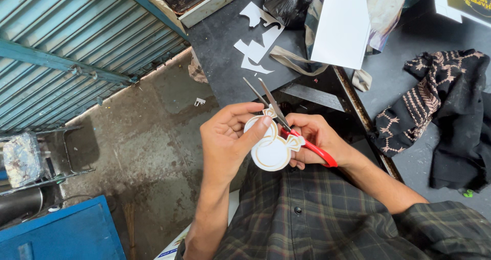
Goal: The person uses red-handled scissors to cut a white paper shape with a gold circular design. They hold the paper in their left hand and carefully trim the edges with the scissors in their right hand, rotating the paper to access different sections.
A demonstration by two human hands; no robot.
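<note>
My left hand (226,142) pinches a white paper cutout (270,150) with gold-edged round shapes and small bows, held above my lap. My right hand (317,140) grips red-handled scissors (286,129), fingers through the loops. The blades are parted and point up and left, with the cutout's upper edge between them near a bow. Both hands are close together, over my dark plaid shirt.
White paper scraps (258,35) lie on the dark table (220,55) ahead. A black plastic bag (289,2), a white sheet (342,22) and a black patterned cloth (440,111) sit on the table. Left: a teal corrugated shutter (66,45) and a blue box (61,234) on concrete floor.
</note>
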